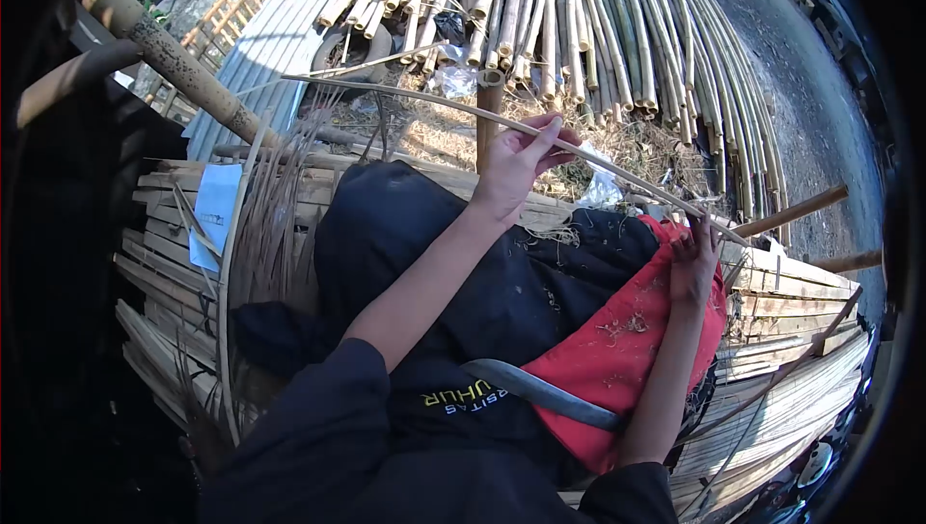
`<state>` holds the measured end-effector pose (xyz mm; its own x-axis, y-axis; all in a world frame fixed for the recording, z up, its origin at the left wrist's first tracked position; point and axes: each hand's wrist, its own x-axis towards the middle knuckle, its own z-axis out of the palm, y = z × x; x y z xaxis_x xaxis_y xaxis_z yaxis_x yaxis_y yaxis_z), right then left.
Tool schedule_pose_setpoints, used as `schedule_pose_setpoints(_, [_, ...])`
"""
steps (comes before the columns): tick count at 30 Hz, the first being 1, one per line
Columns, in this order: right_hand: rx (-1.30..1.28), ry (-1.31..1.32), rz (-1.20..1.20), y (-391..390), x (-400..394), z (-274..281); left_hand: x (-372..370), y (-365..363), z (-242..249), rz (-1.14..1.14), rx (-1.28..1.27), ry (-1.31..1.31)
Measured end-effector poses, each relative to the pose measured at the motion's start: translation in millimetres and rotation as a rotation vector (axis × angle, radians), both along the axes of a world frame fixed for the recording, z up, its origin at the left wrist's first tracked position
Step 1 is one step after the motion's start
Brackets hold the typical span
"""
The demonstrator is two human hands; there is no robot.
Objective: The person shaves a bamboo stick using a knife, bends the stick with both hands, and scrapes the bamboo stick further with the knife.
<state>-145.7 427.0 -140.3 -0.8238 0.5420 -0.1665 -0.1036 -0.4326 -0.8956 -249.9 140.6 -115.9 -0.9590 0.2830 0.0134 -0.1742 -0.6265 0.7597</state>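
Note:
A long thin bamboo strip (629,175) runs slantwise across the view, from upper left down to the right. My left hand (516,165) pinches it near its middle between thumb and fingers. Close to the strip's right end, my right hand (693,262) has its fingers closed around it. A curved knife blade (540,392) lies across my lap, partly on the red cloth (622,331). Its right end passes by my right forearm, and I cannot see a handle. Small shavings are scattered over the cloth and my dark clothing.
Many bamboo poles (666,32) lie in a fanned pile ahead. Slats of a bamboo bench (791,297) spread on both sides of me. Thin strips (280,206) and a paper sheet (217,206) are at left. A thick bamboo pole (183,61) stands upper left.

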Motion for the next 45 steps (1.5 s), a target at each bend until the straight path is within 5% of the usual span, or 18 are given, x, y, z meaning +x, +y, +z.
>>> schedule_pose_setpoints(4, [-0.041,0.056,-0.016,13,-1,-8,5,3,12,0.006,-0.197,0.215])
schedule_pose_setpoints(11, [-0.160,0.171,-0.025,22,1,-14,9,-14,29,-0.109,-0.128,0.367])
schedule_pose_setpoints(22, [-0.173,0.285,0.094,21,6,-12,6,-14,29,0.018,-0.216,0.110])
schedule_pose_setpoints(35, [-0.685,0.549,0.312,3,16,27,-5,-26,10,0.057,-0.151,-0.021])
schedule_pose_setpoints(45, [-0.640,0.583,0.347,5,17,27,-4,-28,16,0.060,-0.202,-0.052])
